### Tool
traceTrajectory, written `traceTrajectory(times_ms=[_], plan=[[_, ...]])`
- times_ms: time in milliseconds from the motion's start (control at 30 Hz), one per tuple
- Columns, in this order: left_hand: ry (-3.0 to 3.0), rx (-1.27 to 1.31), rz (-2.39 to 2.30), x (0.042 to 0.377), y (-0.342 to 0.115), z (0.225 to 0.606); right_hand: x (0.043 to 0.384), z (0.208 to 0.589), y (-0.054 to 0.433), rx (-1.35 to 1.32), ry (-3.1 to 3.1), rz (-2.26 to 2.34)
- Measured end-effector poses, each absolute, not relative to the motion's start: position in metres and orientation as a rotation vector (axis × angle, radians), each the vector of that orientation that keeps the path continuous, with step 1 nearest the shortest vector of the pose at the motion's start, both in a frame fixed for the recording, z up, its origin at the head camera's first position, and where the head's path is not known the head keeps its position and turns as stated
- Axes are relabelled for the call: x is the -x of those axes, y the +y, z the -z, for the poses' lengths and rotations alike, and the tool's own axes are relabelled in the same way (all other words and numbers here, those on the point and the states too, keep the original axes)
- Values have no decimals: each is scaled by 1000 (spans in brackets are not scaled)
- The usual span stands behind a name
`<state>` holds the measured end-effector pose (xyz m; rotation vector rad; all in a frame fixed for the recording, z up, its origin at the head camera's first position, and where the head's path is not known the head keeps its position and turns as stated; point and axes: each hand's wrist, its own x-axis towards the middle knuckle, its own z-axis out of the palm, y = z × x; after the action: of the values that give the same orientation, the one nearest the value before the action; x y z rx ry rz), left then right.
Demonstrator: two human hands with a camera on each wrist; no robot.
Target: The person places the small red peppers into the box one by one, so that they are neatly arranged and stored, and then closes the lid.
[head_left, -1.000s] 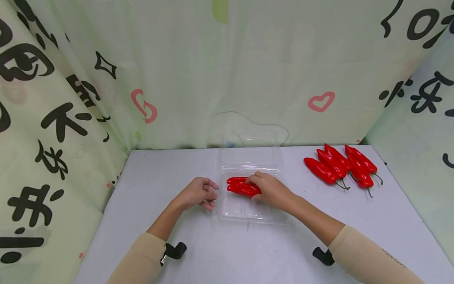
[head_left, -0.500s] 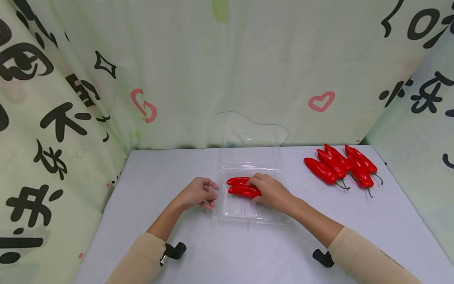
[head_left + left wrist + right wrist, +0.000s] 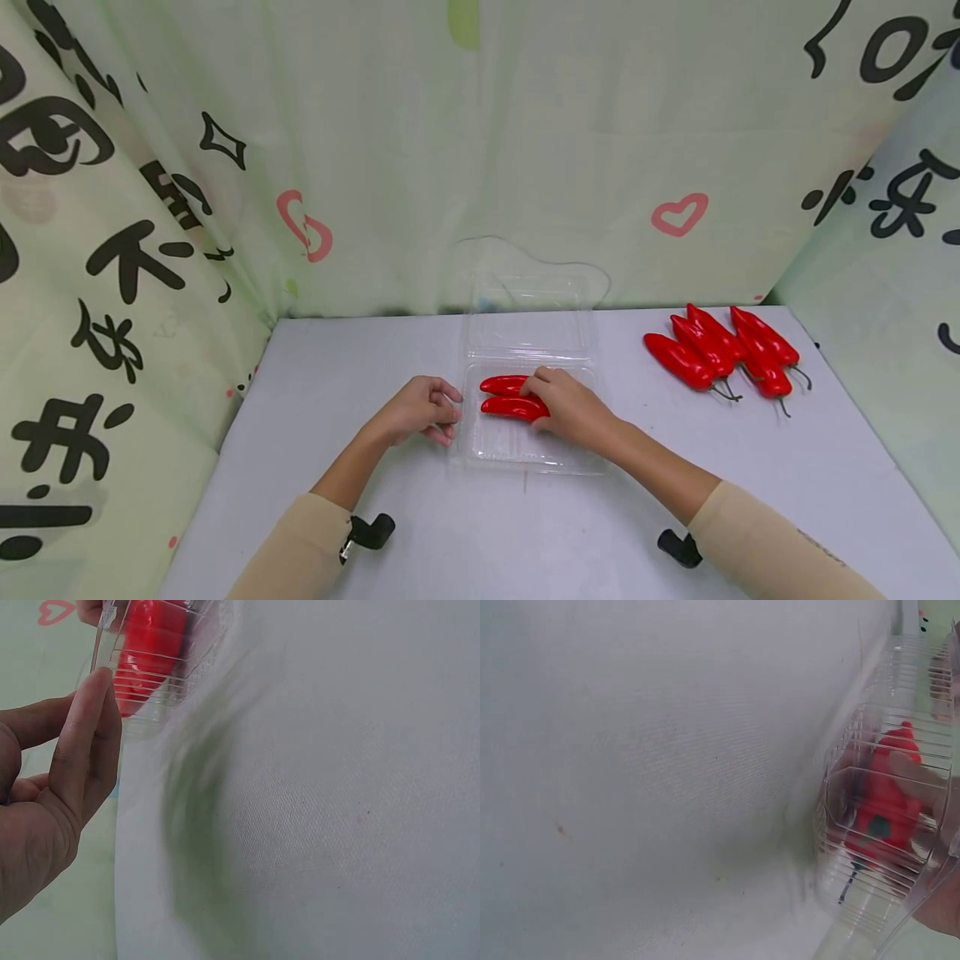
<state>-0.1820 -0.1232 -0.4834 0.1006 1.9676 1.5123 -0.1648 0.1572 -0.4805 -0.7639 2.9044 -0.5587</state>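
A hinged clear plastic box [image 3: 517,446] lies with its lid [image 3: 528,333] folded back. Two long red peppers rest side by side in its tray, a far one [image 3: 500,384] and a near one [image 3: 512,407]. My right hand [image 3: 570,406] reaches over the right rim, gripping the near pepper by its stem end; those fingers also cover part of the far one. In the right wrist view the thumb lies on a red pepper [image 3: 889,796] behind the clear wall. My left hand [image 3: 420,408] has loosely bent fingers, whose tips touch the box's left edge in the left wrist view.
Several more red peppers [image 3: 705,348] lie in a group at the table's back right, stems toward the front. A printed curtain [image 3: 390,167] hangs behind the white table [image 3: 360,350] and along both sides. Black wrist mounts [image 3: 371,530] stick out below the sleeves.
The near pepper has shifted slightly toward the front, opening a wider gap between the two peppers. My right hand has barely moved, and the left hand stays at the box's edge.
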Motion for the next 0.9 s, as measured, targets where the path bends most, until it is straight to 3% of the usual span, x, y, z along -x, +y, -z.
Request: traceTrajectory(times_ms=[900], plan=[[1950,-98,-1517,181,-123,481,161,490,159,853,2979,601]])
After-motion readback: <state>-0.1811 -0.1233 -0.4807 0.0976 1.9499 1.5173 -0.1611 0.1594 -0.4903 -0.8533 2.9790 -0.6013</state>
